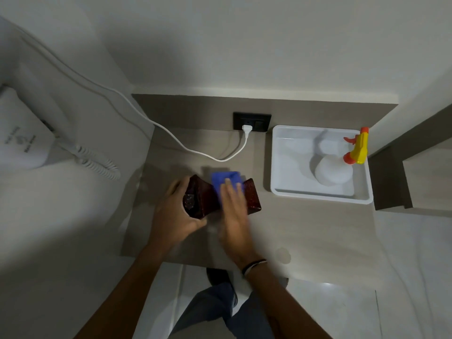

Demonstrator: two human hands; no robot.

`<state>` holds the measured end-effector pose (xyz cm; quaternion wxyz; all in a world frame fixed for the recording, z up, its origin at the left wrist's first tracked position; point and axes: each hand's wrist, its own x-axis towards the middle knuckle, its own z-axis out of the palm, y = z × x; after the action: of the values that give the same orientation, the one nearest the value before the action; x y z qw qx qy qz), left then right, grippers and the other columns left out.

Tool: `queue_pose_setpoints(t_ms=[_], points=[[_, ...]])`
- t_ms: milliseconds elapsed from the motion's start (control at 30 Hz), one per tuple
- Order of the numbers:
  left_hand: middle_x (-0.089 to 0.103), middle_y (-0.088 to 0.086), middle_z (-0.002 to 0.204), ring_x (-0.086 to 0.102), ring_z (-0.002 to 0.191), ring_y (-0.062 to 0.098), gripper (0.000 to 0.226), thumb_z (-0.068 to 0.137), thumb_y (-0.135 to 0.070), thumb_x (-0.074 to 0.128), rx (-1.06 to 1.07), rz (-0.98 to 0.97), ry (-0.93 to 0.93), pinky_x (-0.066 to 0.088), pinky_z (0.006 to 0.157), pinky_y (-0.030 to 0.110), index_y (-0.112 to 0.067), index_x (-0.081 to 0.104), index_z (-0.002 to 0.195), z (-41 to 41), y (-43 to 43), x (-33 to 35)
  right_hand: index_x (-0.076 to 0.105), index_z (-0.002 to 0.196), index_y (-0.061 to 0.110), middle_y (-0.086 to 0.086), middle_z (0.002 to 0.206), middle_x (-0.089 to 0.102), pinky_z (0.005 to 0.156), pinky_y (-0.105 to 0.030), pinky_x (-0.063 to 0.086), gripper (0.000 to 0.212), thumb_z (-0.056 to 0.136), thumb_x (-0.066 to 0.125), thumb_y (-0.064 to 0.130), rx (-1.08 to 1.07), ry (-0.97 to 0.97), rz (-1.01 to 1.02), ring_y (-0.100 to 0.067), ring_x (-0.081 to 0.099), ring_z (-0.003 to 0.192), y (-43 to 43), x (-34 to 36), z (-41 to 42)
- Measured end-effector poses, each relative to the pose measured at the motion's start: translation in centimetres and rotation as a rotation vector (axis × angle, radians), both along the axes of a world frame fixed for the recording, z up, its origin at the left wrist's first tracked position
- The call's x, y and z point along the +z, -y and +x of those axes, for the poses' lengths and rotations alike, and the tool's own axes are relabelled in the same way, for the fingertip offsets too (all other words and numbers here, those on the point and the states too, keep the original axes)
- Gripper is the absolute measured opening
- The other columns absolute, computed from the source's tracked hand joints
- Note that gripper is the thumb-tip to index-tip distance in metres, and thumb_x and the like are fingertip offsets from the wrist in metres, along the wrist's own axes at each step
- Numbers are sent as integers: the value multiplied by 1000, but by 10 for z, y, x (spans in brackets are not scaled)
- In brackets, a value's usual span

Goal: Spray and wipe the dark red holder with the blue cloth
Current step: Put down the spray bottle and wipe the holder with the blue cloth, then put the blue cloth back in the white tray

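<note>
The dark red holder point(253, 198) lies on its side on the grey-brown counter point(305, 228). My left hand point(175, 214) grips its left, open end. My right hand point(234, 211) presses the blue cloth point(223, 181) flat on top of the holder's middle; the hand is blurred. The spray bottle point(331, 171), white with a yellow and orange trigger head point(358, 148), stands in the white tray point(276, 167) to the right.
A black wall socket point(252, 121) holds a white plug, and its cable point(195, 150) runs across the counter's back left. A white wall-mounted hair dryer with a coiled cord point(97, 162) hangs at the left. My leg and shoe show below the counter edge.
</note>
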<state>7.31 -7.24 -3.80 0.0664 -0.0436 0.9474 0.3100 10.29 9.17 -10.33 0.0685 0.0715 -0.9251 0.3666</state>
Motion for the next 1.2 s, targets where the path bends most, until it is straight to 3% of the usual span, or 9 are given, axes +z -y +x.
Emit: queue_pose_setpoints(t_ms=[67, 133, 233, 333, 467, 733, 1033, 1100, 1200], points=[[62, 2, 137, 65, 120, 25, 99, 49, -48, 74, -7, 21, -2, 53, 94, 36, -24, 54, 143, -4, 0, 1, 15, 170, 8, -18, 179, 14, 138, -51, 9, 94, 85, 48, -20, 135, -112, -74, -45, 9, 166, 30, 11, 10], [63, 7, 139, 65, 123, 28, 103, 49, -46, 82, 11, 15, 13, 52, 97, 38, -17, 57, 145, -6, 7, 1, 19, 168, 3, -20, 178, 17, 136, -55, 17, 94, 83, 47, -26, 192, -141, -34, -45, 12, 165, 19, 8, 8], [55, 3, 149, 64, 127, 29, 117, 46, -40, 88, 14, -5, 46, 52, 97, 38, -21, 50, 155, -5, 9, 5, 35, 162, -3, -21, 174, 27, 125, -58, 40, 88, 80, 47, -32, 32, 70, 89, -47, 21, 162, -36, -4, 1], [50, -10, 145, 62, 126, 26, 111, 46, -48, 78, -39, -21, 16, 57, 94, 44, -32, 49, 152, -11, -2, 14, 29, 164, -2, -17, 175, 24, 132, -57, 29, 82, 89, 46, -28, -59, 204, -38, -40, 19, 165, -67, -9, -3], [47, -3, 149, 50, 134, 36, 110, 52, -33, 88, -62, -94, -30, 54, 104, 52, -28, 48, 154, -33, -20, 27, 36, 163, 4, -12, 171, 37, 134, -49, 29, 73, 96, 49, -20, -181, 304, -297, -27, 36, 160, -88, 8, -1], [48, 2, 148, 38, 132, 36, 108, 52, -23, 95, -196, -305, -50, 51, 104, 51, -21, 49, 150, -73, -52, 41, 40, 161, 4, -12, 168, 43, 129, -52, 39, 65, 101, 42, -20, -355, 328, -319, -34, 47, 153, -149, 36, -41], [40, 3, 155, 30, 145, 36, 111, 58, -26, 96, -218, -274, -47, 51, 110, 57, -21, 44, 156, -75, -66, 33, 33, 165, 4, -17, 171, 33, 134, -52, 27, 72, 98, 56, -14, -284, 272, 64, -39, 30, 160, -183, 9, -133], [38, 6, 159, 27, 151, 38, 113, 60, -39, 91, -267, -291, -71, 44, 116, 61, -20, 41, 159, -74, -62, 26, 26, 166, 2, -22, 176, 19, 136, -54, 17, 73, 103, 61, 0, -126, 341, 245, -44, 15, 165, -176, -13, -147], [31, 9, 170, 15, 162, 40, 121, 63, -78, 73, -305, -336, -126, 28, 123, 62, -21, 36, 164, -70, -59, 19, 8, 170, 2, -25, 178, -4, 137, -53, 8, 68, 115, 40, 28, 1, 480, 517, -47, -4, 166, -168, -44, -148]])
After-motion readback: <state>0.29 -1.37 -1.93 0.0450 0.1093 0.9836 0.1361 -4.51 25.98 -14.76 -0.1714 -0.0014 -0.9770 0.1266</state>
